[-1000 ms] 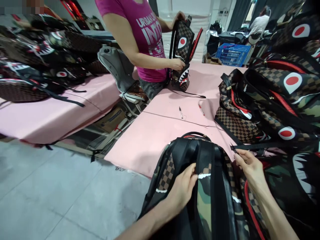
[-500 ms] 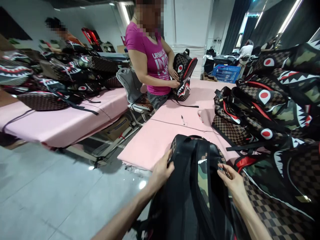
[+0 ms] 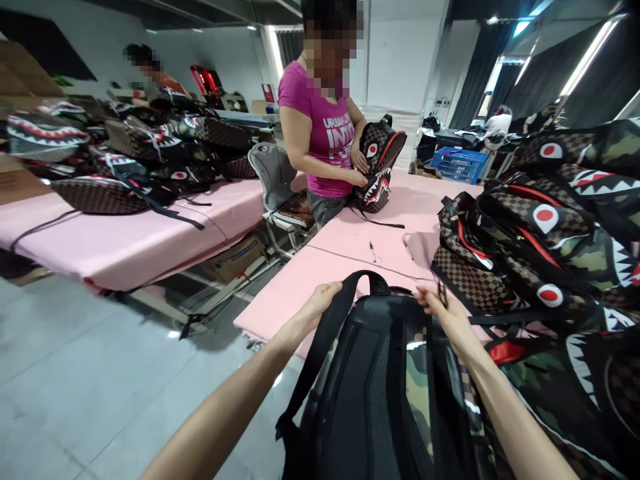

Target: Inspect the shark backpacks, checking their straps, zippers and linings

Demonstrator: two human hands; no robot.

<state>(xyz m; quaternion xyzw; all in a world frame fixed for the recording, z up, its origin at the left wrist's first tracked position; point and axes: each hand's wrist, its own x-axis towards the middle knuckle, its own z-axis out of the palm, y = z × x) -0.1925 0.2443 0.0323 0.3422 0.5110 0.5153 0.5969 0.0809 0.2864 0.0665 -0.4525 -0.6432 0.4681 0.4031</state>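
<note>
A black backpack (image 3: pixel 370 373) with camouflage and checkered parts stands at the front edge of the pink table, its back panel toward me. My left hand (image 3: pixel 326 297) is closed on the black shoulder strap (image 3: pixel 327 333) and holds it out to the left, near the top. Beside the top right of the pack, my right hand (image 3: pixel 443 308) is closed round a small dark tool (image 3: pixel 442 293), perhaps thread snips; its fingertips are blurred.
Checkered shark-face backpacks (image 3: pixel 545 220) are piled on the right. Across the pink table (image 3: pixel 350 267), a person (image 3: pixel 320 133) handles another backpack (image 3: pixel 381 167). A pen (image 3: pixel 373 251) and a red pen (image 3: pixel 409 249) lie on the cloth. More bags (image 3: pixel 100 193) cover the left table.
My left hand has taken hold of the shoulder strap and pulled it out from the pack. My right hand has moved up to the top of the pack. The view has shifted slightly left.
</note>
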